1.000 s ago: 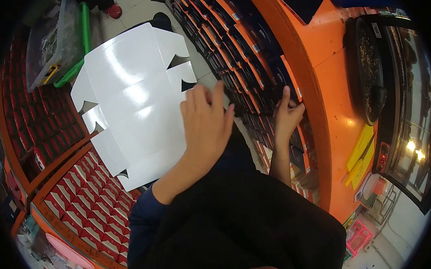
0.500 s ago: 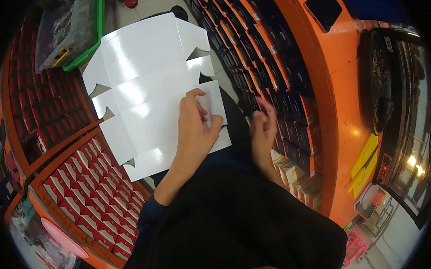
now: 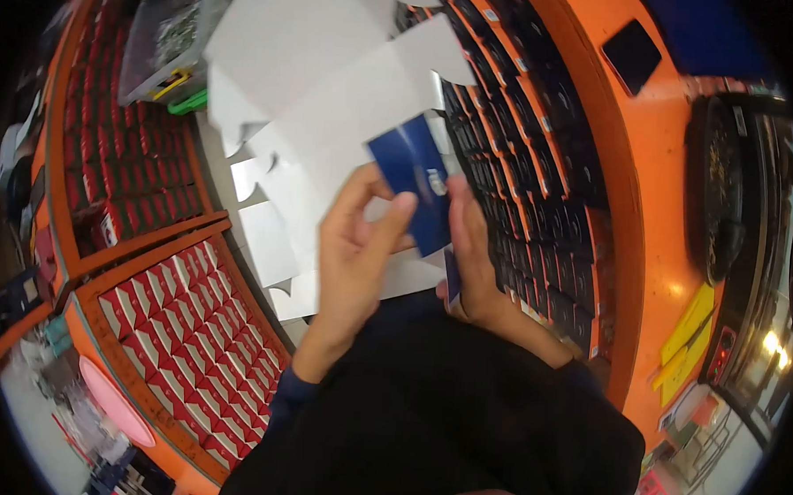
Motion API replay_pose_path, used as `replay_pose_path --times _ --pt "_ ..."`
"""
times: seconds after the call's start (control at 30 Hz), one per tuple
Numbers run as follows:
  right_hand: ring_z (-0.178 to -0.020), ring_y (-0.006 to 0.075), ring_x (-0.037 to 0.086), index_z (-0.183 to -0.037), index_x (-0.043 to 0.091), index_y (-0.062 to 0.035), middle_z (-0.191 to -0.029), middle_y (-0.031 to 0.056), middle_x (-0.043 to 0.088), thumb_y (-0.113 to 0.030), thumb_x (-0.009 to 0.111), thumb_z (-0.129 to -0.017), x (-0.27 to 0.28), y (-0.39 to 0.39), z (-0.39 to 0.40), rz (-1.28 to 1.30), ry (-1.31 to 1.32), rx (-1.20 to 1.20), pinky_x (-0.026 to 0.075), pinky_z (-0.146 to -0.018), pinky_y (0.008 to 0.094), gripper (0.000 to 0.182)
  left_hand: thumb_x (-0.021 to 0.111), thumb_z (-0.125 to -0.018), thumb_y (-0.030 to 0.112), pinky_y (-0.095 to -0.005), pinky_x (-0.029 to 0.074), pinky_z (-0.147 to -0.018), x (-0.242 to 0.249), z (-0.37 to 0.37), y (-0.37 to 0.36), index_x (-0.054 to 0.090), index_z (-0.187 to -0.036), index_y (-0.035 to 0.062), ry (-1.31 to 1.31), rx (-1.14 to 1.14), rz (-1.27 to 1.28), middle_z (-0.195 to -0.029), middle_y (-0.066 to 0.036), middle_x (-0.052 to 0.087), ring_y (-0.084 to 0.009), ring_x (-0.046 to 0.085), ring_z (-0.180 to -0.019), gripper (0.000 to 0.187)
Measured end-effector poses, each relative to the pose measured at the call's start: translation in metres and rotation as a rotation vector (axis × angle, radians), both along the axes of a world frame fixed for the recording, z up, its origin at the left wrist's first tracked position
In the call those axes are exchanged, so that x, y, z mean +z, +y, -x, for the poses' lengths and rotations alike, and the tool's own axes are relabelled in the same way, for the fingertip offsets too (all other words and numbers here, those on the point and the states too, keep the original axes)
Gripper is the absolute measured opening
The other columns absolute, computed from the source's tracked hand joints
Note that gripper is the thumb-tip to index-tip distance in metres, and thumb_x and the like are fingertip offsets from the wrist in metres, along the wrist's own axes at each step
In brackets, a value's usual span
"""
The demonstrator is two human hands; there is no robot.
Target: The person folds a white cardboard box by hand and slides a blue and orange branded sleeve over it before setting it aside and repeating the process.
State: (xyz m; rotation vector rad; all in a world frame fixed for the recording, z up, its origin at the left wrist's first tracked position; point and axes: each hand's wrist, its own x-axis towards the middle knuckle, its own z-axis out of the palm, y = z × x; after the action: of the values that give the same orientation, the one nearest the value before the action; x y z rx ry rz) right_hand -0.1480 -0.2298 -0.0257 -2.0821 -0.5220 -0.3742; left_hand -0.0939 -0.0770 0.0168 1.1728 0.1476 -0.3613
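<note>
The large white cardboard sheet (image 3: 321, 147), with notched edges and crease lines, stands raised over my lap. Its right part is folded up, and a dark blue outer face (image 3: 415, 173) with small light print shows there. My left hand (image 3: 361, 237) pinches the left edge of this blue flap between thumb and fingers. My right hand (image 3: 474, 242) presses along the flap's right side, its fingers wrapped around the edge. Some of the fingertips are hidden behind the card.
Red and white boxes (image 3: 193, 336) fill a tray at the lower left. Dark boxes (image 3: 542, 165) line the shelf at right, beside an orange counter (image 3: 634, 169) holding a phone (image 3: 631, 56) and yellow cutters (image 3: 686, 344). A clear bin (image 3: 171, 43) stands upper left.
The sheet has risen and its right part has turned up, showing blue. My right hand has come in from beside the sheet onto it. The view has shifted slightly.
</note>
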Motion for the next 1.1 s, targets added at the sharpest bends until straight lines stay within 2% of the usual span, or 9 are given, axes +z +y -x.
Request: replay_pose_path --times 0.07,0.2,0.4,0.5,0.6,0.67,0.77,0.93,1.1 --pt "-0.144 0.0443 0.025 -0.151 0.021 0.0064 -0.155 0.0308 0.022 -0.016 0.063 -0.083 -0.013 0.007 -0.013 -0.127 0.078 -0.126 0.018 -0.118 0.0499 0.083 0.058 -0.096 0.005 -0.0183 0.051 -0.064 0.0 0.003 -0.015 0.054 -0.125 0.0005 -0.171 -0.036 -0.144 -0.103 -0.002 0.054 -0.0046 0.057 -0.084 0.029" --pt "-0.145 0.0401 0.021 -0.152 0.008 0.0063 -0.158 0.0271 0.017 -0.051 0.028 -0.103 0.002 0.014 -0.028 -0.293 0.19 -0.244 0.019 -0.117 0.0441 0.078 0.056 -0.097 0.004 -0.0232 0.055 -0.068 -0.017 0.007 -0.031 0.054 -0.128 -0.0017 -0.221 -0.05 -0.086 -0.112 -0.011 0.055 -0.0127 0.06 -0.097 0.031" --pt "-0.136 0.0294 0.031 -0.151 0.011 0.0003 -0.148 0.0188 0.027 -0.052 0.037 -0.101 0.016 0.027 -0.029 -0.728 0.177 -0.322 0.023 -0.114 0.0422 0.077 0.061 -0.091 -0.001 -0.0313 0.054 -0.084 0.015 0.016 0.003 0.064 -0.122 0.0 -0.455 -0.154 -0.506 -0.097 -0.013 0.067 -0.0221 0.067 -0.103 0.031" --pt "-0.13 0.0249 0.038 -0.15 0.016 -0.0021 -0.142 0.0155 0.035 -0.05 0.041 -0.101 0.025 0.028 -0.039 -0.939 0.144 -0.349 0.026 -0.112 0.0412 0.073 0.063 -0.089 -0.001 -0.0309 0.05 -0.075 0.026 0.018 0.027 0.068 -0.118 0.0018 -0.607 0.07 -0.639 -0.069 -0.006 0.061 -0.0166 0.065 -0.074 0.03" --pt "-0.083 0.0137 0.037 -0.135 0.049 -0.0062 -0.094 0.0015 0.04 -0.036 0.061 -0.096 0.037 0.013 -0.079 -0.369 -0.19 -0.281 0.032 -0.067 0.0271 0.051 0.07 -0.084 0.002 -0.0284 0.036 -0.062 0.028 0.014 0.045 0.07 -0.116 0.0034 -0.804 0.148 -0.939 -0.06 -0.001 0.048 -0.0127 0.044 -0.059 0.032" --pt "-0.08 0.015 0.037 -0.117 0.066 -0.0076 -0.088 0.0026 0.036 -0.033 0.071 -0.089 0.068 0.014 -0.082 -0.263 0.09 -0.336 0.033 -0.065 0.0271 0.038 0.076 -0.079 0.006 -0.0264 0.024 -0.06 0.018 0.01 0.045 0.069 -0.115 0.0022 -0.804 0.419 -0.872 -0.056 0.002 0.034 -0.0125 0.026 -0.058 0.037" --pt "-0.08 0.0179 0.035 -0.112 0.073 -0.0111 -0.085 0.0022 0.029 -0.037 0.073 -0.084 0.086 0.017 -0.087 0.086 0.133 -0.115 0.032 -0.071 0.0291 0.038 0.078 -0.072 0.004 -0.0233 0.027 -0.065 0.012 -0.005 0.046 0.055 -0.129 -0.0035 -0.792 0.417 -0.67 -0.059 0.004 0.037 -0.0099 0.035 -0.064 0.061" --pt "-0.079 0.0203 0.032 -0.114 0.072 -0.0166 -0.083 0.0024 0.026 -0.037 0.086 -0.061 0.104 0.015 -0.082 0.005 0.242 0.171 0.03 -0.07 0.0292 0.059 0.077 -0.071 0.004 -0.0234 0.032 -0.075 0.035 -0.015 0.051 0.035 -0.141 -0.0093 -0.744 0.293 -0.348 -0.062 0.007 0.043 -0.0087 0.042 -0.07 0.083" --pt "-0.089 0.0179 0.042 -0.111 0.07 -0.0095 -0.097 0.0075 0.052 -0.025 0.092 -0.049 0.09 -0.023 -0.085 -0.046 0.093 -0.019 0.035 -0.076 0.0292 0.068 0.076 -0.076 0.03 -0.0355 0.029 -0.105 0.045 -0.042 0.047 0.015 -0.153 0.0017 -0.961 0.581 -0.398 -0.134 -0.017 0.041 -0.0246 0.039 -0.124 0.102"
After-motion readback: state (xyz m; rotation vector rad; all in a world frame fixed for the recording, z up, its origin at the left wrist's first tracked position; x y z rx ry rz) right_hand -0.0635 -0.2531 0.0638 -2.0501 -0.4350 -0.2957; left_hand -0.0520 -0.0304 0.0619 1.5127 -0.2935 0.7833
